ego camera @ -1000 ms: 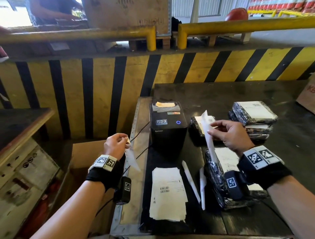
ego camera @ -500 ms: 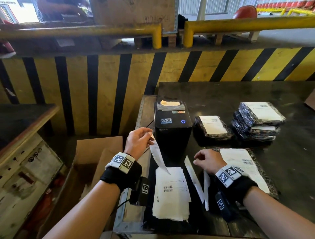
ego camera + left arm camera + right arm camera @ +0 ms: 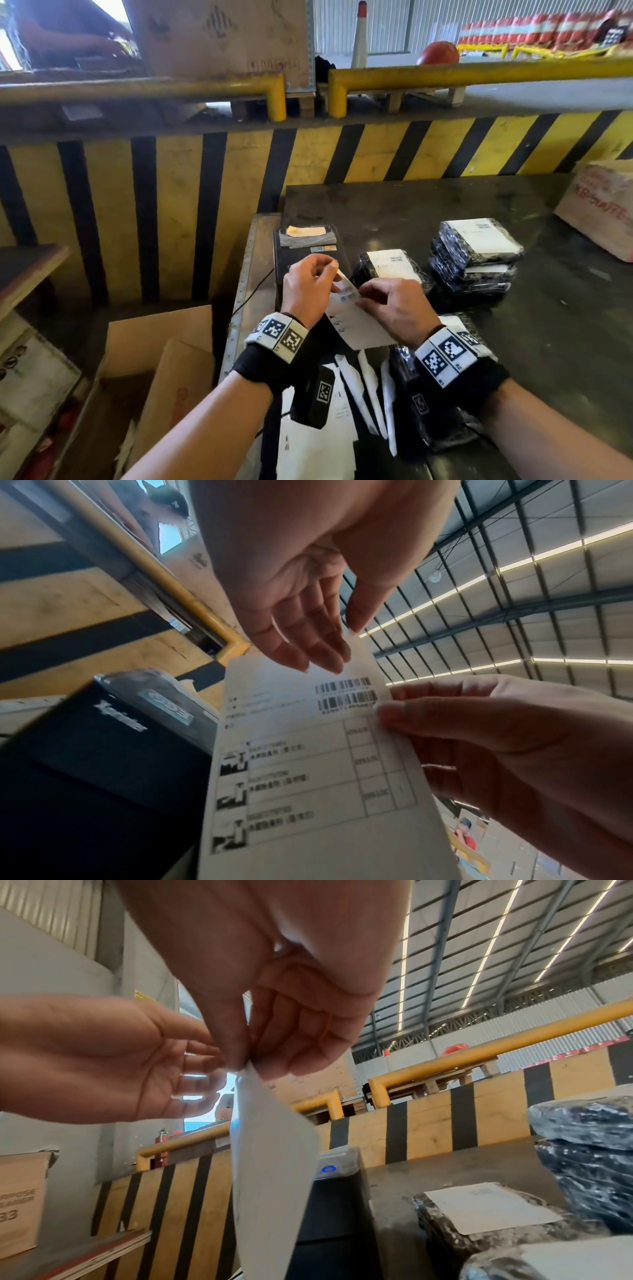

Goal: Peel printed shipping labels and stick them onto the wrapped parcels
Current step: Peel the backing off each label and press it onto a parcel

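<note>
The label (image 3: 356,318) is held up between both hands, above the worktop's (image 3: 565,308) near left part and in front of the printer (image 3: 301,246). The right hand (image 3: 394,308) pinches its right edge beside the barcode, thumb and forefinger closed on the paper. The left hand (image 3: 308,287) works the top corner: thumb and fingertips (image 3: 322,656) meet at that corner, the other fingers loosely extended.

Half a second ago the left hand held a narrow strip of backing and the right hand pressed flat on the parcel (image 3: 431,411) at the near edge. Now that strip is gone from the hand, and a fresh printed sheet is up in both. That suggests one parcel is done and the next peel is starting, with the corner being teased off its backing; whether it has separated I cannot tell.

Labelled parcels sit further back: one (image 3: 390,267) beside the printer, a stack (image 3: 476,253) right of it. More sheets (image 3: 315,445) and spent strips (image 3: 370,387) lie along the near edge.
</note>
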The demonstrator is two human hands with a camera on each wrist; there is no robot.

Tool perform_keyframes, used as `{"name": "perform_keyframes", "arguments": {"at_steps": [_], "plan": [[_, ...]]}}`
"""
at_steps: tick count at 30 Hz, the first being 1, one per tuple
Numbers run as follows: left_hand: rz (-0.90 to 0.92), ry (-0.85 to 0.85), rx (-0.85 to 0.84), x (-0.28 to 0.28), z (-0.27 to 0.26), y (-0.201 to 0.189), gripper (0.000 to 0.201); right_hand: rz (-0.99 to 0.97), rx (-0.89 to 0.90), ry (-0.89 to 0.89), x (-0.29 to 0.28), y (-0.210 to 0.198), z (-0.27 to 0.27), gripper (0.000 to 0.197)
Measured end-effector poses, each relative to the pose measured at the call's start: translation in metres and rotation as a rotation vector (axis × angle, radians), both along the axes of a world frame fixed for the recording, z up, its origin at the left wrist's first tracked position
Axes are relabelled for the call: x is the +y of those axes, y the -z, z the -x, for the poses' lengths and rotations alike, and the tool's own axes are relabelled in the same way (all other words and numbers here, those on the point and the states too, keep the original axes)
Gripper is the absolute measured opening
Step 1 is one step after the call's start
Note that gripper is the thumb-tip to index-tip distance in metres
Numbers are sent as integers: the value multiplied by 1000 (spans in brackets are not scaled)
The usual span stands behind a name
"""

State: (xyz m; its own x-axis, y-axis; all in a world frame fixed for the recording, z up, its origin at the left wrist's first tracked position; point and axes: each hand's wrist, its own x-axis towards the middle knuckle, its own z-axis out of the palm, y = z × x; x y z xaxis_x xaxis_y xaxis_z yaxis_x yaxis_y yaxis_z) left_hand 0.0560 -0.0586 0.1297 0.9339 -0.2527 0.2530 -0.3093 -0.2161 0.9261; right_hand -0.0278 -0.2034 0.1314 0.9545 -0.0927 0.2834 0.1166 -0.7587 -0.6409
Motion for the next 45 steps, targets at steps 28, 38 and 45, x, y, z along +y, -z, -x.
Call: {"name": "perform_keyframes", "arguments": {"at_steps": [28,38,45], "plan": [[-330,-30,234,-175,-123,56,17,-223,89,203,-218,28,-131,28],[-623,-49,277,-202,-162,83,22,-154,338,194,-237,81,-181,24],[-710,-22,346,-216,-179,98,18,-71,436,208,-247,99,-204,28]]}}
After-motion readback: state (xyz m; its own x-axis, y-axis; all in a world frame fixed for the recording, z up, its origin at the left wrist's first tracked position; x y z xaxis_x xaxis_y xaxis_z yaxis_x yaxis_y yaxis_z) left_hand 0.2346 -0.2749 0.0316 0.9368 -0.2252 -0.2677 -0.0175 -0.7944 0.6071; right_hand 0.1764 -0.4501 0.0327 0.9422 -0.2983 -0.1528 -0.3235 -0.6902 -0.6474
